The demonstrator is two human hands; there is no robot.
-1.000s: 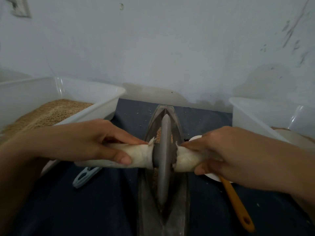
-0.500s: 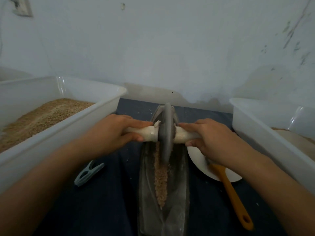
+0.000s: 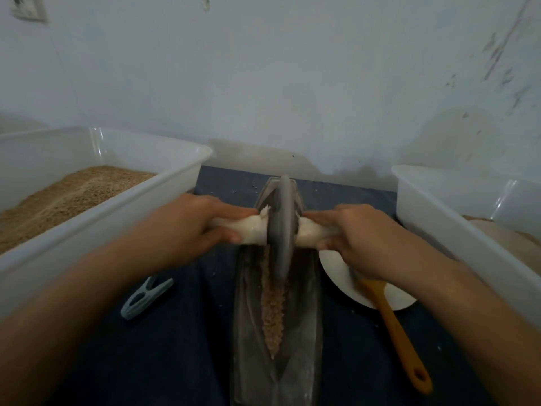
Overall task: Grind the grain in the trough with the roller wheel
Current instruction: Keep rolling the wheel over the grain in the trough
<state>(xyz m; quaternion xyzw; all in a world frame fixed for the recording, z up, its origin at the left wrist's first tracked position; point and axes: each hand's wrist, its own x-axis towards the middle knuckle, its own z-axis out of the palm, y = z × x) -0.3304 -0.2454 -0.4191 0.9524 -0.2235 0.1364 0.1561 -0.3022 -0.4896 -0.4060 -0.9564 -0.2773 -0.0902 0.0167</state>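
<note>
Left grip: my left hand (image 3: 187, 230) is curled tight round the white handle (image 3: 248, 232) on the left side of the wheel.
Right grip: my right hand (image 3: 360, 238) is wrapped the same way round the handle's other end, thumb underneath.
Wheel: the grey roller wheel (image 3: 281, 230) stands upright on its edge between my two hands, sitting in the far end of the trough (image 3: 304, 332), close to the wall.
Key relation: the trough's long axis runs straight from me toward the wall, the handle lies across it, and both hands are equally near the wheel. The grain lies on my side of the wheel, so I judge the next stroke is a pull back toward me.
Grain: a narrow brownish line of grain (image 3: 273, 315) along the groove, coarse and lumpy, only partly crushed by the look of it.
Surface: a dark cloth, with a bin of grain (image 3: 96, 200) at my left.
</note>
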